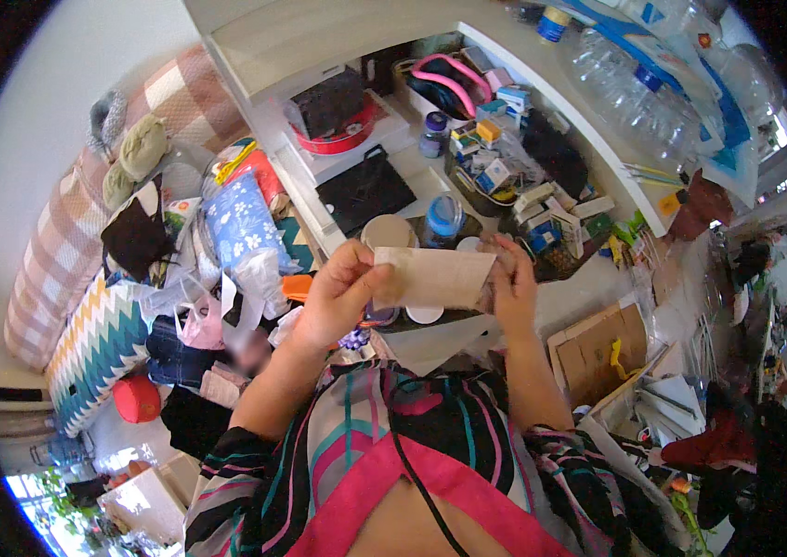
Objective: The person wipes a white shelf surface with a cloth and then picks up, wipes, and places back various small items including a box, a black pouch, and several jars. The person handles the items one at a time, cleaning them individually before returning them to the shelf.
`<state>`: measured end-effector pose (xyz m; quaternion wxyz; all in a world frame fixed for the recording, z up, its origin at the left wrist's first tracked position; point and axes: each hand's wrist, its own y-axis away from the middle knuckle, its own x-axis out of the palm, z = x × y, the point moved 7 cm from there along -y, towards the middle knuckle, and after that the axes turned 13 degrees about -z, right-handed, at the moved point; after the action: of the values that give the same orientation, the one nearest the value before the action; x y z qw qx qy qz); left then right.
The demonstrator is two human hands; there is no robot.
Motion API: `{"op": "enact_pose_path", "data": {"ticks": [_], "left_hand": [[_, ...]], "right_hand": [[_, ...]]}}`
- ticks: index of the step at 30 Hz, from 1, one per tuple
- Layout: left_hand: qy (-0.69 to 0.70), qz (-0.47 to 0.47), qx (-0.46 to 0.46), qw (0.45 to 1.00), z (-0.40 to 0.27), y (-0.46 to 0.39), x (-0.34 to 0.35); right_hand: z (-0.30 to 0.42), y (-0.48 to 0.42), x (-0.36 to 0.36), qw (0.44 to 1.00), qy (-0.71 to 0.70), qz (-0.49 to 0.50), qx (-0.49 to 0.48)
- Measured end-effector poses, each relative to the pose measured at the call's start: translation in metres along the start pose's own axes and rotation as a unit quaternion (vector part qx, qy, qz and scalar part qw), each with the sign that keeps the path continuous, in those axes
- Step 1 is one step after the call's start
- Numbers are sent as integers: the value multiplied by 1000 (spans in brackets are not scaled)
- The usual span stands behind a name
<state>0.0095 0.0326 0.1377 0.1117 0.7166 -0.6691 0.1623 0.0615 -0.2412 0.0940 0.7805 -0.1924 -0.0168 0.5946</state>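
Note:
A beige rectangular piece (pixel 435 278), paper or thin card, is held stretched level between both my hands, in front of my chest. My left hand (pixel 348 289) pinches its left end between thumb and fingers. At the other end my right hand (pixel 512 285) grips its slanted edge; something greyish shows beside those fingers, too blurred to name. Just beyond the piece stand a round beige lid (pixel 388 232) and a clear jar with a blue lid (pixel 444 217). A white round lid (pixel 425 315) peeks out below it.
A basket of medicine boxes (pixel 494 170) stands at the back right, near a purple-capped bottle (pixel 434 134) and a red round tray (pixel 337 136). A sofa with a zigzag cover (pixel 97 348) and piled clothes lies left. Flattened cardboard (pixel 599 355) leans at right.

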Motion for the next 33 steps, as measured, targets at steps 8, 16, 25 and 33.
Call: {"op": "enact_pose_path", "data": {"ticks": [8,16,25,33], "left_hand": [[-80,-34,-85,993,34,-135,95],[-85,-59,-164,981,164,-264,220],[-533,78,102,836,117,-287,200],[-464,135,88,871,0,-175,30]], "right_hand": [[-59,8,-88,943,-165,-152,248],[-64,14,-104,930,-205,-137,274],[-60,0,-104,923,-176,-140,314],[-34,-3,-46,903,-298,23,308]]}}
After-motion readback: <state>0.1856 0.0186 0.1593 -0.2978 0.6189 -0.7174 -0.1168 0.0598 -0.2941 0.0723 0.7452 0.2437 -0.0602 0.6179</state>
